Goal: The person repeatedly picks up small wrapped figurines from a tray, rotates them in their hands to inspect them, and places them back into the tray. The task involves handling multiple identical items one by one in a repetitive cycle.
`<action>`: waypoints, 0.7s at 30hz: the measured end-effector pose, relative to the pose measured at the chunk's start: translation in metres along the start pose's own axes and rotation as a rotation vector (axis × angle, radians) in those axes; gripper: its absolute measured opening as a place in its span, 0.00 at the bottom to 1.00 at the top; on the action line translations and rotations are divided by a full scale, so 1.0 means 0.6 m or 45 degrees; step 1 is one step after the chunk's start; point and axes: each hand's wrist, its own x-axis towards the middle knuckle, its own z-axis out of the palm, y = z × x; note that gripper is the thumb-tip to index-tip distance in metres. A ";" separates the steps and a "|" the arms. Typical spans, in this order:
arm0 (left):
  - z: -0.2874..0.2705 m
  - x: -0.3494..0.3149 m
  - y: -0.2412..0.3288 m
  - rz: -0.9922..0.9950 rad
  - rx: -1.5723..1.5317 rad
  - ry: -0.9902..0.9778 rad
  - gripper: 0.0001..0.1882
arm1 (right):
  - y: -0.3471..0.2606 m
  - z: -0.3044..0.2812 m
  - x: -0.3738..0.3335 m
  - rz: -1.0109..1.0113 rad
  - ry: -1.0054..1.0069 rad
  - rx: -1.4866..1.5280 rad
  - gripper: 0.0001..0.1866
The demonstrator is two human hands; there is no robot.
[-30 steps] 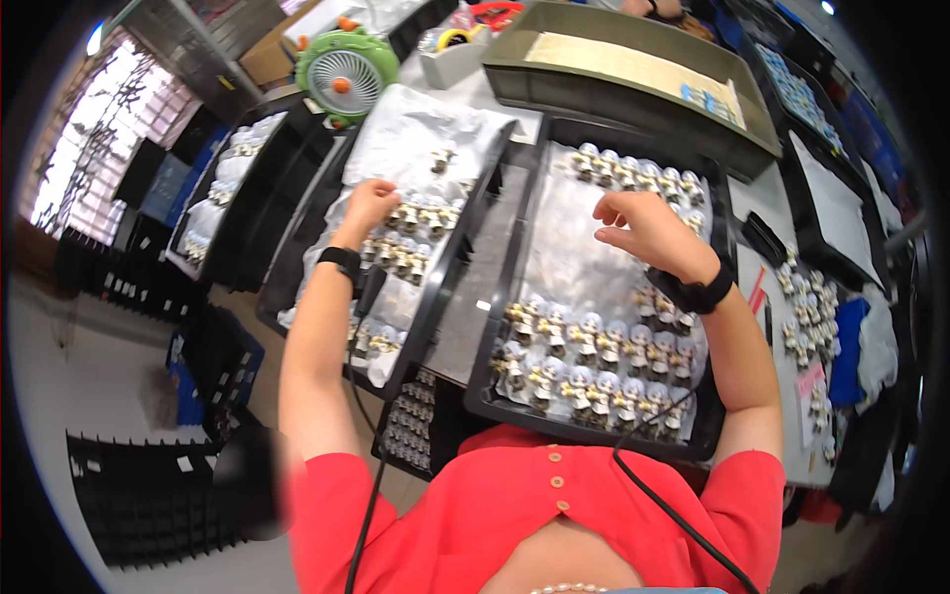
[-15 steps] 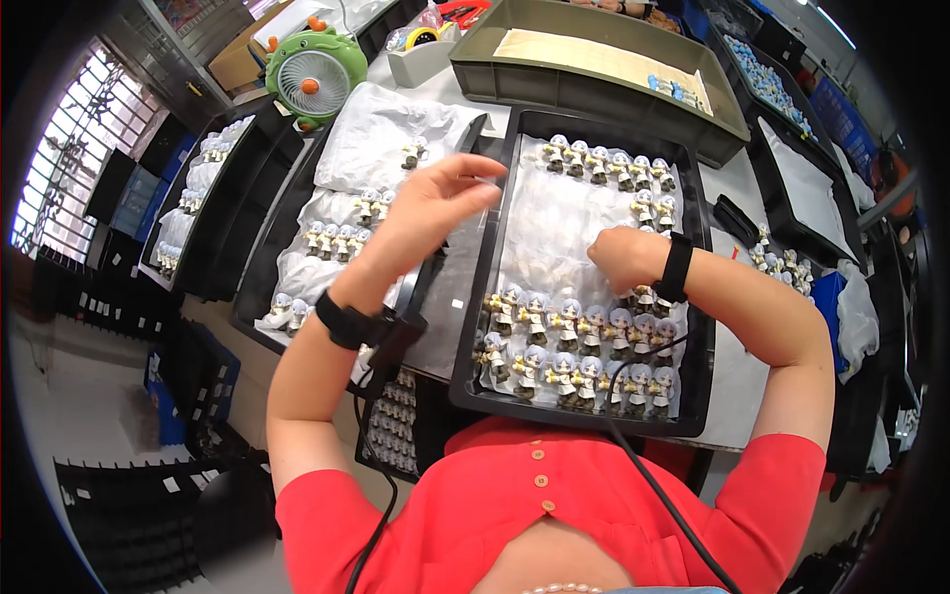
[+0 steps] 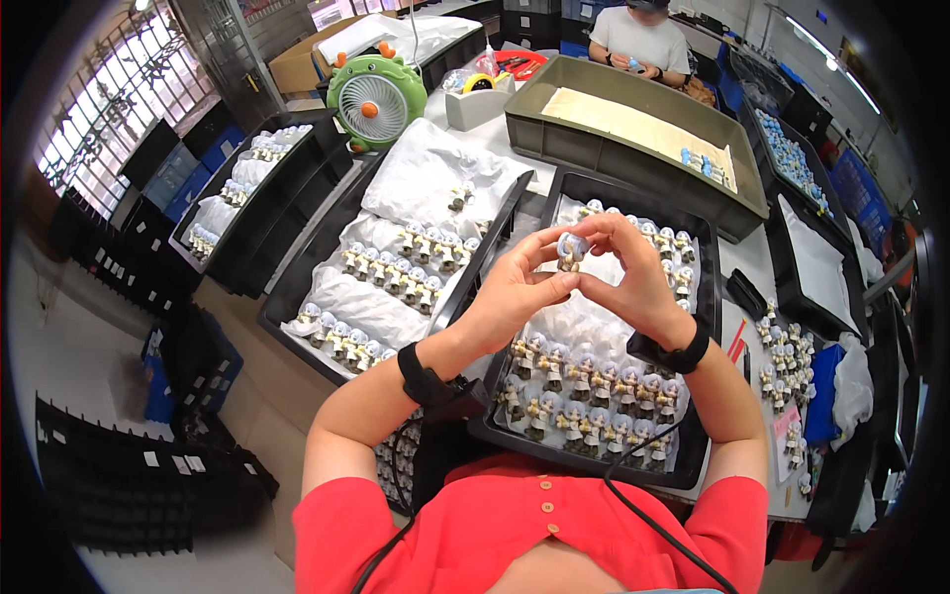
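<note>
Between the fingertips of both hands I hold a small figurine (image 3: 569,251) with pale lilac hair and a white and dark outfit. My left hand (image 3: 522,280) grips it from the left, and my right hand (image 3: 635,277) pinches it from the right. Both are raised above a black tray (image 3: 591,460) lined with white padding. Rows of similar figurines (image 3: 594,381) lie along its near part, and more along its far edge, partly hidden by my hands. To the left, a second black tray (image 3: 282,322) bears several rows of the same figurines on crumpled white sheets.
A green fan (image 3: 376,102) stands beyond the left tray. An olive bin (image 3: 633,134) with light blue pieces sits at the back, with a co-worker (image 3: 643,45) behind it. Loose figurines (image 3: 787,361) cluster at the right. A black cable (image 3: 643,495) crosses my right side.
My hands have come together over the tray, the right one lifting from its right side, and a figurine now shows between them. The view has tilted up, bringing a co-worker into sight.
</note>
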 end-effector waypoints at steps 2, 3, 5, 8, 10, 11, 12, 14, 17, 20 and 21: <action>0.000 0.000 -0.004 0.027 -0.027 0.033 0.29 | 0.010 0.010 -0.007 -0.024 0.050 0.061 0.23; -0.001 0.000 -0.007 0.045 0.005 0.051 0.29 | 0.013 0.014 -0.012 -0.018 0.058 0.070 0.24; -0.002 0.001 -0.015 0.075 0.066 0.085 0.28 | 0.020 0.019 -0.016 -0.025 0.059 0.092 0.26; -0.002 0.002 -0.019 0.094 0.060 0.115 0.28 | 0.025 0.022 -0.021 -0.071 0.005 0.076 0.34; -0.002 0.000 -0.014 0.074 0.059 0.125 0.28 | 0.021 0.023 -0.023 -0.078 -0.009 0.032 0.37; -0.002 -0.001 -0.012 0.061 0.000 0.108 0.28 | 0.021 0.023 -0.022 -0.085 -0.013 0.008 0.38; -0.001 -0.002 -0.011 0.048 -0.058 0.091 0.28 | 0.028 0.023 -0.024 -0.085 -0.035 0.018 0.39; -0.003 -0.005 -0.015 0.044 -0.163 0.037 0.28 | 0.028 0.025 -0.025 -0.074 -0.036 0.049 0.40; -0.016 -0.001 -0.015 -0.050 -0.279 -0.009 0.28 | 0.032 0.029 -0.027 -0.060 -0.022 0.084 0.40; -0.019 0.000 -0.014 -0.081 -0.418 -0.032 0.27 | 0.034 0.027 -0.026 -0.056 -0.020 0.108 0.39; -0.019 0.001 -0.014 -0.097 -0.457 -0.042 0.27 | 0.035 0.026 -0.027 -0.027 -0.038 0.122 0.39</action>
